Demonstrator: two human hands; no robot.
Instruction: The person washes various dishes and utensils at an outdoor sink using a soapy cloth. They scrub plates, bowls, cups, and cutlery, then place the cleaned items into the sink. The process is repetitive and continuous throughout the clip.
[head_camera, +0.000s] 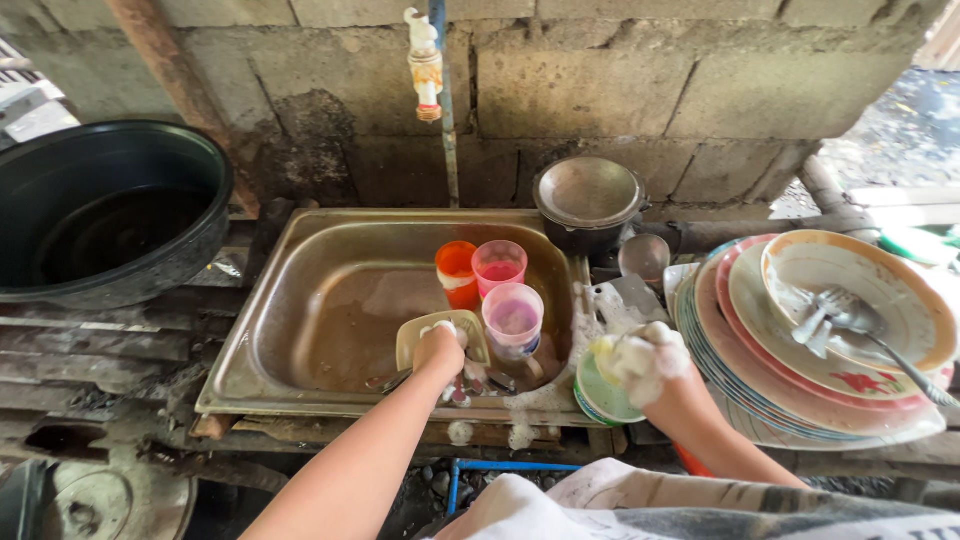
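Grey block wall behind steel sink (300, 300). Left hand (440, 350) gripping small beige plastic dish (415, 340) inside sink; pink plastic cup (513, 320) just right of grip. Right hand (645, 362), soapy, closed on foamy sponge (605, 350) over green-rimmed plate (600, 400).

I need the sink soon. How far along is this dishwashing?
Early on. The left hand holds a square dish in the sink; the soapy right hand scrubs a green plate. Three cups, cutlery and the tall plate stack still look unwashed. No rinsed pile is visible.

Rough wooden bench (90, 345) under steel sink (300, 300), plate stack (800, 400), black tub (110, 215).
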